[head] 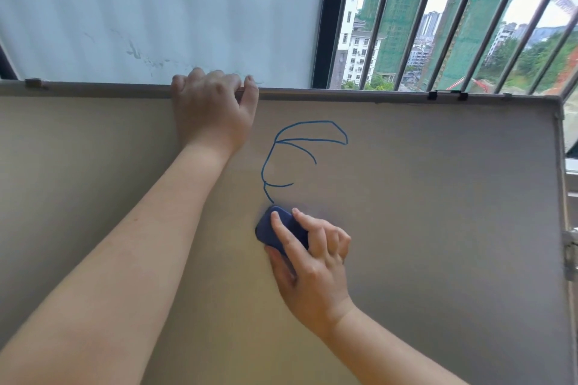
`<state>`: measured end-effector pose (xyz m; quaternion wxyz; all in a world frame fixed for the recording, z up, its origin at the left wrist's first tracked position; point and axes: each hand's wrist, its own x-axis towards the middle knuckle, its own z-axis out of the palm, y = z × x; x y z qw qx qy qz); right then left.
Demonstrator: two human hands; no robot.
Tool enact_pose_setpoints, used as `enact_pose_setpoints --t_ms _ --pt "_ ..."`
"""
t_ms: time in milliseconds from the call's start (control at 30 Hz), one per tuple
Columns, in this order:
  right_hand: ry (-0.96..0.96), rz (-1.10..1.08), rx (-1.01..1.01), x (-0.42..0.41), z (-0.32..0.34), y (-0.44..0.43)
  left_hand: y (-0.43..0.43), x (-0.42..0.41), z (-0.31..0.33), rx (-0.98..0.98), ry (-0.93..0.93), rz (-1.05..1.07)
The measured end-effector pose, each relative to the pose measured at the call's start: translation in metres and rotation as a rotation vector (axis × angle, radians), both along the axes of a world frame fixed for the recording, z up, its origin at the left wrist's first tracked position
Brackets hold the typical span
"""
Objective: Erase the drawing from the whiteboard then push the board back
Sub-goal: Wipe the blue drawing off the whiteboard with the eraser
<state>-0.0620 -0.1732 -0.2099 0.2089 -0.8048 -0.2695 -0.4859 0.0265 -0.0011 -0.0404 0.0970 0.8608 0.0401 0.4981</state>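
Erasing is under way: the right hand (312, 269) grips the blue eraser (280, 230) against the whiteboard (438, 228), apparently touching the drawing (300, 153) at its lower end, frame centre. The left hand (212, 106) clasps the top edge. Next, wipe upward.

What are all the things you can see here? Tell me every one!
whiteboard: one, grey-white, fills the lower view
drawing: one, blue lines, upper middle of the whiteboard
eraser: one, dark blue, on the whiteboard just below the drawing
clips: two, black, on the whiteboard's top edge, right
window bars: several, grey, upper right
buildings: several, white and green-netted, outside
left hand: one, gripping the whiteboard's top edge
right hand: one, holding the eraser
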Motion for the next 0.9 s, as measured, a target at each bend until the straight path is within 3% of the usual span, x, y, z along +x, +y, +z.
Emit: enact_pose_setpoints --t_ms 200,567,733,900 --pt "-0.023 0.039 -0.102 0.023 0.024 -0.024 -0.001 0.001 0.000 -0.003 -0.006 -0.017" --pt "0.224 -0.253 0.581 0.085 0.104 -0.055 -0.002 0.001 0.000 -0.014 -0.001 -0.028" --pt "0.232 -0.248 0.584 0.078 0.101 -0.035 0.002 0.001 0.000 -0.014 -0.008 -0.012" --pt "0.167 -0.141 0.390 0.058 0.086 -0.009 0.001 0.003 0.000 -0.022 -0.022 -0.020"
